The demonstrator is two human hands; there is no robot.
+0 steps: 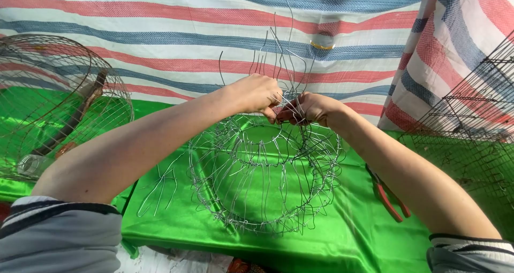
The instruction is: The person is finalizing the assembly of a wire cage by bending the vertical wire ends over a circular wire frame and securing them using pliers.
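A round basket frame (pixel 265 179) of thin silver wire lies on its side on a shiny green cloth (pixel 332 235), its wide ring facing me. Loose wire ends (pixel 278 53) stick up from its far, narrow end. My left hand (pixel 256 93) and my right hand (pixel 308 108) meet at that narrow end, fingers pinched on the wires where they bunch together. Both forearms reach in from the lower corners.
A finished rusty wire basket (pixel 53 91) with a stick and a clear bottle (pixel 33 164) stands at left. Bent wire pieces (pixel 160 187) lie on the cloth. Red-handled pliers (pixel 388 195) rest at right. A dark wire cage (pixel 471 123) is at far right. A striped tarp (pixel 160 32) hangs behind.
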